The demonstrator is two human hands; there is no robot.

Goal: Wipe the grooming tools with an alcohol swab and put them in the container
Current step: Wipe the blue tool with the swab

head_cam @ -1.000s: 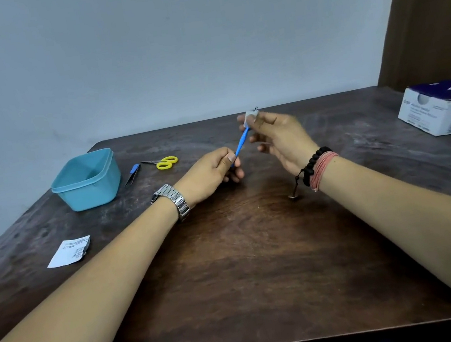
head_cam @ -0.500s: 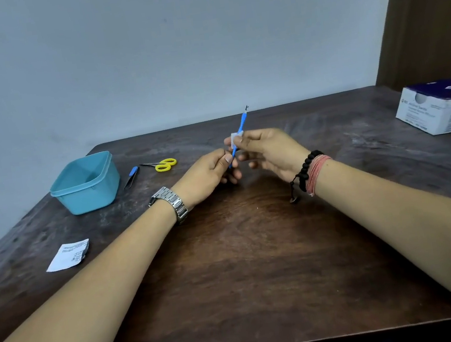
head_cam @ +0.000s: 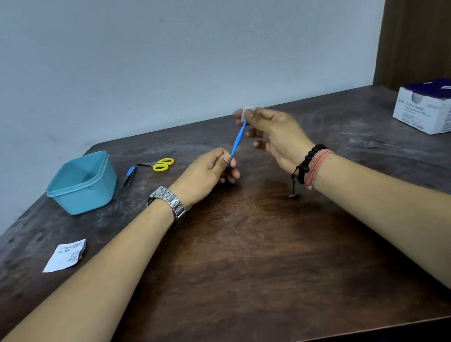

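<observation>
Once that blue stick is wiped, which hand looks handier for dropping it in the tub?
Probably the left hand: it already pinches the blue tool and is nearer the teal container. The right hand holds the swab.

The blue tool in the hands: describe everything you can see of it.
The blue tool is a thin, straight stick, bright blue and plastic-looking. It is held in the air above the table, tilted, its lower end toward the person and its upper end up and away. The left hand pinches the lower end between thumb and fingers. The right hand pinches a white swab round the upper end, hiding the tip, so its shape cannot be told.
</observation>
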